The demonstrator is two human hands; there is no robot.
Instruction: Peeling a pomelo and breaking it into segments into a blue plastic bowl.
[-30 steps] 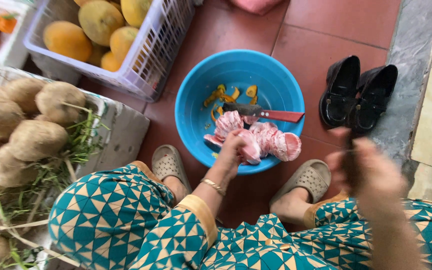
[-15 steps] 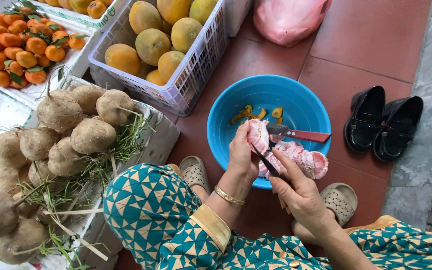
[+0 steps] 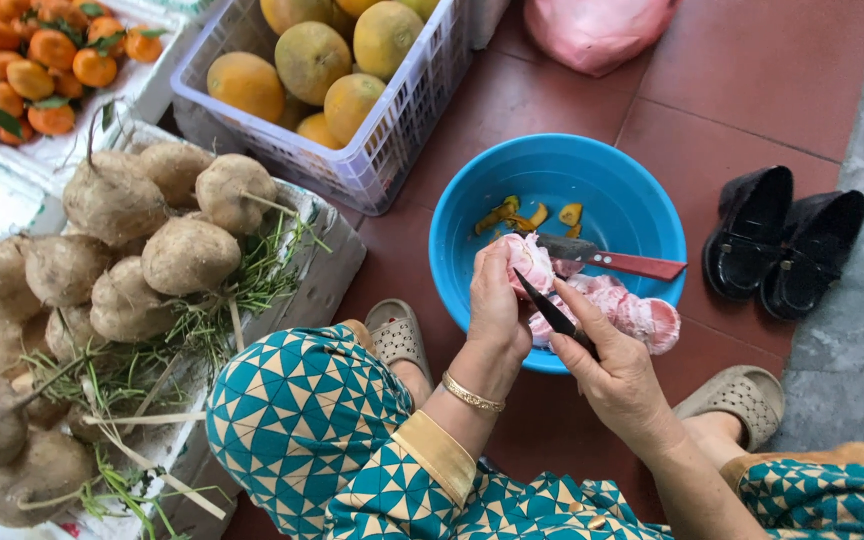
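Note:
My left hand grips a pink peeled citrus fruit over a blue plastic basin. A small dark-bladed knife is in my right hand, its tip against the fruit. More pink peeled fruit pieces lie in the basin beside yellow-green rind scraps. A second knife with a red handle rests across the basin. A gold bangle circles my left wrist.
A white crate of large yellow-green citrus stands behind the basin. Brown root tubers with stems fill a box at left, small oranges at top left. Black shoes sit at right, a pink bag at top. Beige sandals on red tiles.
My right hand came in from the right with the dark knife and now has it at the fruit. The view shifted, showing more of the crate and tubers.

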